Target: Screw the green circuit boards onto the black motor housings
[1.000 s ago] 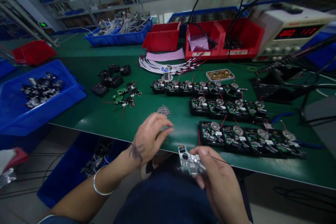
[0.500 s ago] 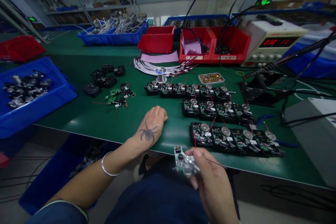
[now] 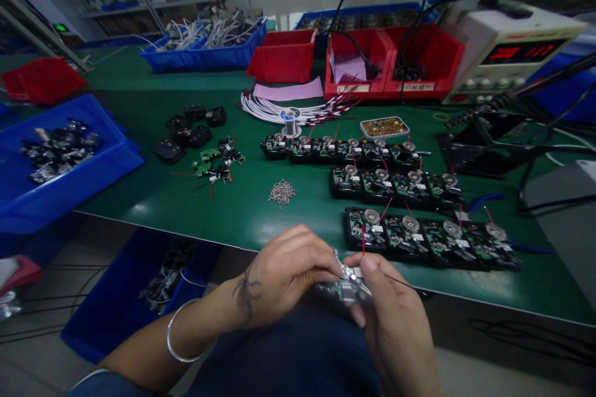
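Note:
My right hand point(image 3: 395, 310) pinches a small circuit board point(image 3: 347, 290) by its right side, above my lap at the table's front edge. A red wire stands up from the board and a dark one runs off to the right. The fingertips of my left hand point(image 3: 298, 263) are pinched together at the board's upper left part; whatever is between them is hidden. On the green mat beyond lies a pile of small metal screws or pins point(image 3: 282, 192). Black housings with boards point(image 3: 410, 237) stand in several rows to the right.
Loose circuit boards point(image 3: 216, 161) and black covers point(image 3: 186, 130) lie to the left, near a blue bin point(image 3: 56, 161). Behind are a solder spool point(image 3: 290, 124), white wires point(image 3: 261, 108), a small tray point(image 3: 384, 127), red bins point(image 3: 284, 56) and a power supply point(image 3: 512, 53).
My left hand has moved from the mat toward me and to the right, onto the circuit board. The metal pile it covered now shows. My right hand still holds the board.

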Action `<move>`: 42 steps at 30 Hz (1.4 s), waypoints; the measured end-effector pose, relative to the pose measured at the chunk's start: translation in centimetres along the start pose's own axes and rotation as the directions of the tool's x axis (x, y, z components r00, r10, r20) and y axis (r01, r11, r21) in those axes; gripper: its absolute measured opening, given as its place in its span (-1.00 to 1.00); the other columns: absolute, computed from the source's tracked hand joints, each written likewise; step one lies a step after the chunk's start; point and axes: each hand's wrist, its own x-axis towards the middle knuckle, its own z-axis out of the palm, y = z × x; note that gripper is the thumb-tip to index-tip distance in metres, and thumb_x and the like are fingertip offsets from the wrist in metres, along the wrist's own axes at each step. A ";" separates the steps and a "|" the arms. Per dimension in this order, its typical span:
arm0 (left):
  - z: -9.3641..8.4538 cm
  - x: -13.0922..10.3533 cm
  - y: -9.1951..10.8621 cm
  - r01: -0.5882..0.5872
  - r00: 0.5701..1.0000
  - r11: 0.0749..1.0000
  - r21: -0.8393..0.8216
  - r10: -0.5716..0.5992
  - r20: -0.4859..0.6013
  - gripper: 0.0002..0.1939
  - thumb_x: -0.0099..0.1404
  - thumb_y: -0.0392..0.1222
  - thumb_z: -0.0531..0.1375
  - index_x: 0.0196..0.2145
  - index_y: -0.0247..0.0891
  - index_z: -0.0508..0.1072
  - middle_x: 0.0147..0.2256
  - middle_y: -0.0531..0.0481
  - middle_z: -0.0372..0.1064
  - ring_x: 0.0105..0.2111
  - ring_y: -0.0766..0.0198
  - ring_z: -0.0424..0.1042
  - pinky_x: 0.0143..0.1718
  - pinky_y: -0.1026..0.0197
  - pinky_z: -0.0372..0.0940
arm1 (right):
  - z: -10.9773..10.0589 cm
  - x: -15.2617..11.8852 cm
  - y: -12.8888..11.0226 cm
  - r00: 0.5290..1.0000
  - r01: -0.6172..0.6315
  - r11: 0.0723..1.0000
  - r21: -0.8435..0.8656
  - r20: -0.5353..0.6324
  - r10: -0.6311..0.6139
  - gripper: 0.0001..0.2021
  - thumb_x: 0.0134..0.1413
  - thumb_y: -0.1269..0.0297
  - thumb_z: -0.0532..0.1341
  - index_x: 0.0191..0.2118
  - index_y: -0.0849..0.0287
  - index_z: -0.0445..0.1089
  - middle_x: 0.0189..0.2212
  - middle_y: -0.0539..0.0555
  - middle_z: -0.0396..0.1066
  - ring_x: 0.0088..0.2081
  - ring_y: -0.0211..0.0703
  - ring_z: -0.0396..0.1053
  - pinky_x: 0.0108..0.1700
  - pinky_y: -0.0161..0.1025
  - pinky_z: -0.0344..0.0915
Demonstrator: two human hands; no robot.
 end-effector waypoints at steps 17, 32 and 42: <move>-0.9 -0.5 -0.4 -0.233 0.970 0.958 0.165 0.218 0.104 -0.81 0.37 -0.41 0.03 -0.16 -0.35 0.42 -0.26 -0.10 0.47 -0.25 0.27 0.37 -0.18 0.22 0.30 | 0.7 -0.1 -0.2 0.998 -0.050 0.997 0.064 -0.042 0.053 -0.66 0.07 -0.01 0.27 -0.41 0.21 0.43 -0.68 -0.07 0.25 -0.69 -0.47 0.07 -0.64 -0.50 0.00; -2.9 -1.1 -9.7 0.334 0.939 0.650 0.683 -0.297 -0.176 -0.94 0.30 -0.32 0.18 -0.37 -0.29 0.38 -0.36 -0.01 0.32 -0.30 0.18 0.29 -0.27 0.17 0.26 | 0.8 -0.1 -0.3 0.996 -0.079 0.993 0.085 -0.025 0.081 -0.63 -0.02 -0.05 0.32 -0.42 0.22 0.44 -0.69 -0.07 0.24 -0.69 -0.47 0.05 -0.65 -0.51 0.02; -1.1 -1.4 -5.7 0.281 0.935 0.785 0.552 -0.095 -0.341 -0.86 0.41 -0.34 0.00 -0.12 -0.32 0.30 -0.26 -0.07 0.30 -0.25 0.26 0.32 -0.20 0.19 0.29 | 0.4 -0.1 -0.6 0.999 -0.012 0.998 0.059 -0.049 0.015 -0.67 0.07 -0.01 0.27 -0.41 0.21 0.44 -0.69 -0.08 0.23 -0.70 -0.48 0.04 -0.65 -0.49 -0.01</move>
